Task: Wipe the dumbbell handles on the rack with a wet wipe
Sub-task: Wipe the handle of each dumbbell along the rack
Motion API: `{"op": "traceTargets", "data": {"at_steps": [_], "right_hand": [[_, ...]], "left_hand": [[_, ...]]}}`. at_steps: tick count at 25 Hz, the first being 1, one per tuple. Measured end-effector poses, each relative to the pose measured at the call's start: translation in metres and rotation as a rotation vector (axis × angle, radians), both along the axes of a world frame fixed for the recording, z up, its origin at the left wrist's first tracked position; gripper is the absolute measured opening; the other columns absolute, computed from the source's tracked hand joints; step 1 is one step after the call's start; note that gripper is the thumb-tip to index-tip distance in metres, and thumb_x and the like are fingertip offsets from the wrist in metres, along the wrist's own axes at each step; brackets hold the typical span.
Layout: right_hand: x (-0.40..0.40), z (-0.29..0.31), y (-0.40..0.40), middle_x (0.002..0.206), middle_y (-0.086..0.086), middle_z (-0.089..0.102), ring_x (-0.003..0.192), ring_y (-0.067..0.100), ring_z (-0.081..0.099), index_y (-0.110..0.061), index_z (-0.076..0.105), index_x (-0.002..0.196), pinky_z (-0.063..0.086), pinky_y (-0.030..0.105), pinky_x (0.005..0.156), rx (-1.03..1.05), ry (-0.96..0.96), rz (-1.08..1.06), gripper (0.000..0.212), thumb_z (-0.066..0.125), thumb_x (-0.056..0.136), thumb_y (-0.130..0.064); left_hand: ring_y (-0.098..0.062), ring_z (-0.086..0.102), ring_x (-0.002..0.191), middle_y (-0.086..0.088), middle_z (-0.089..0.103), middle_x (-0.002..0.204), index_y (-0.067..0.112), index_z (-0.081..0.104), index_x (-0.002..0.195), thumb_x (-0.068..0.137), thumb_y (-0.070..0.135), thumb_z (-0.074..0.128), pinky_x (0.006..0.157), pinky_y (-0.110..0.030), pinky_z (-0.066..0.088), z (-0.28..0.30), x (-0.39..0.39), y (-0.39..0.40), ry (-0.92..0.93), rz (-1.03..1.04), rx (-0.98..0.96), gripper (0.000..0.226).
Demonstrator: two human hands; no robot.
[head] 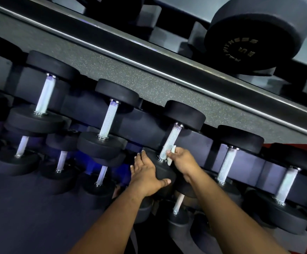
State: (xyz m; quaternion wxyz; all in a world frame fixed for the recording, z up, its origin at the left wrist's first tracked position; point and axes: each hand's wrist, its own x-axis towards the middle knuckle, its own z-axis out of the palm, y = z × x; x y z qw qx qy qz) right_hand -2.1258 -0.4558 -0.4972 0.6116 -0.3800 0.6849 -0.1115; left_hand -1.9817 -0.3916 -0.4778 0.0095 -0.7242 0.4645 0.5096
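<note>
A row of black dumbbells with knurled silver handles lies on the rack (145,123). My right hand (182,161) pinches a white wet wipe (171,154) against the lower end of one handle (171,141) in the middle of the row. My left hand (146,173) holds the near black head (162,170) of that same dumbbell, fingers spread over its face and thumb hooked under its rim. Most of the wipe is hidden by my fingers.
More dumbbells sit to the left (108,120) and right (226,165) on the same tier, with smaller ones (101,176) on a lower tier. A large dumbbell head (249,32) rests on the upper shelf. A grey speckled panel (149,77) runs behind.
</note>
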Motion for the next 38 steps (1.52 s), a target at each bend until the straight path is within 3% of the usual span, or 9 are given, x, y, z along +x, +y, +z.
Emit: {"op": "traceTargets", "data": {"at_steps": [4,8,13,17,22,28,32,35,38], "right_hand": [[-0.009,0.02,-0.024,0.087,0.005,0.076,0.076,0.02,0.067,-0.018,0.075,0.099,0.054,0.04,0.076,-0.429,0.334,0.195,0.017,0.06,0.093,-0.021],[-0.011,0.016,-0.043,0.136,0.019,0.06,0.128,0.032,0.056,-0.005,0.059,0.135,0.039,0.044,0.111,-1.122,0.709,1.13,0.049,0.041,0.09,-0.007],[-0.012,0.008,-0.042,0.137,0.009,0.062,0.135,0.027,0.051,-0.013,0.061,0.135,0.025,0.047,0.119,-0.976,0.712,1.852,0.045,0.049,0.095,-0.027],[0.025,0.03,-0.062,0.142,0.015,0.055,0.136,0.034,0.043,-0.009,0.053,0.14,0.011,0.051,0.123,-0.774,1.062,1.841,0.045,0.035,0.102,-0.025],[-0.02,0.014,-0.031,0.149,0.01,0.051,0.143,0.027,0.041,-0.008,0.048,0.147,0.017,0.042,0.122,-0.954,0.615,1.879,0.052,0.033,0.099,-0.02],[-0.035,0.0,-0.033,0.159,0.013,0.034,0.149,0.03,0.029,-0.006,0.035,0.154,0.022,0.046,0.122,-1.024,0.874,1.335,0.067,0.029,0.087,-0.011],[-0.058,-0.014,-0.018,0.154,0.009,0.045,0.143,0.026,0.041,-0.012,0.047,0.148,0.029,0.048,0.12,-1.207,0.623,1.578,0.056,0.037,0.093,-0.015],[-0.051,-0.009,-0.041,0.155,0.012,0.043,0.145,0.028,0.038,-0.006,0.041,0.15,0.021,0.048,0.121,-1.162,0.828,1.26,0.062,0.033,0.088,-0.01],[-0.042,-0.021,-0.015,0.157,0.013,0.038,0.147,0.031,0.033,-0.006,0.038,0.152,0.026,0.045,0.121,-1.144,0.722,1.237,0.063,0.032,0.089,-0.009]], "left_hand": [[-0.029,-0.014,0.155,-0.018,-0.015,0.166,0.004,-0.023,0.155,0.069,0.061,0.083,0.126,-0.047,-0.003,0.0,0.001,0.0,0.014,0.009,-0.002,0.147],[-0.029,-0.014,0.155,-0.018,-0.016,0.166,0.005,-0.024,0.155,0.069,0.062,0.082,0.126,-0.047,-0.003,0.001,-0.001,0.0,0.008,0.015,-0.002,0.147],[-0.029,-0.011,0.155,-0.018,-0.012,0.166,0.004,-0.021,0.155,0.068,0.063,0.082,0.126,-0.049,0.0,0.0,-0.003,0.002,-0.023,0.011,-0.016,0.147],[-0.028,-0.012,0.155,-0.018,-0.011,0.167,0.004,-0.021,0.155,0.068,0.063,0.082,0.126,-0.049,-0.001,0.002,-0.003,0.002,-0.023,0.013,-0.015,0.147],[-0.028,-0.012,0.155,-0.017,-0.012,0.167,0.005,-0.021,0.155,0.069,0.064,0.081,0.126,-0.047,0.0,-0.001,-0.003,0.002,-0.026,0.001,-0.014,0.146],[-0.028,-0.013,0.155,-0.016,-0.014,0.167,0.006,-0.023,0.155,0.069,0.065,0.081,0.126,-0.047,-0.001,-0.001,-0.001,0.001,-0.031,-0.01,-0.01,0.147],[-0.028,-0.01,0.155,-0.016,-0.01,0.167,0.005,-0.02,0.155,0.068,0.065,0.082,0.126,-0.048,0.0,-0.001,-0.001,0.001,-0.038,-0.002,-0.015,0.147],[-0.027,-0.01,0.155,-0.015,-0.011,0.167,0.005,-0.02,0.155,0.068,0.064,0.082,0.126,-0.047,-0.001,-0.002,-0.001,0.0,-0.038,-0.003,-0.016,0.146],[-0.026,-0.01,0.155,-0.015,-0.011,0.167,0.005,-0.02,0.155,0.068,0.064,0.082,0.126,-0.048,-0.002,-0.003,0.002,-0.001,-0.027,-0.011,-0.014,0.146]]}}
